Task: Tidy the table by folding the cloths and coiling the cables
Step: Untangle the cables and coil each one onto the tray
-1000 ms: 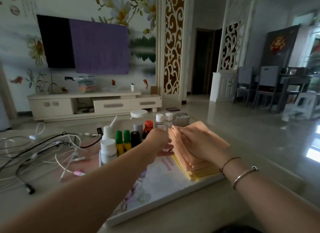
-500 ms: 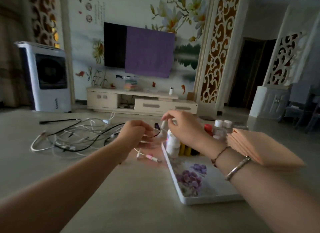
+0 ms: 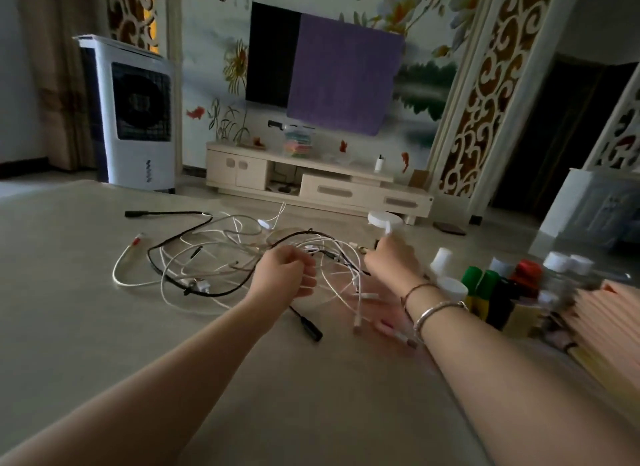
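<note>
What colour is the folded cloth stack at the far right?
Peach-orange: the stack of folded cloths shows in the head view, beside the small bottles.

A television (image 3: 273,53) hangs on the flowered wall, and a purple cloth cover (image 3: 343,77) drapes over its right part. Below the television stands a long cream cabinet (image 3: 311,181) with drawers; a small white bottle (image 3: 380,163) and a stack of coloured items (image 3: 298,143) sit on its top. Left of the television stands a white air cooler (image 3: 136,115) on the floor. Right of the television rises a carved scrollwork panel (image 3: 481,94), then a dark doorway (image 3: 568,136). On the table (image 3: 86,309), well below and right of the television, small bottles cluster: two with green caps (image 3: 479,278), one with a red cap (image 3: 528,269), several with white caps (image 3: 557,259).
</note>
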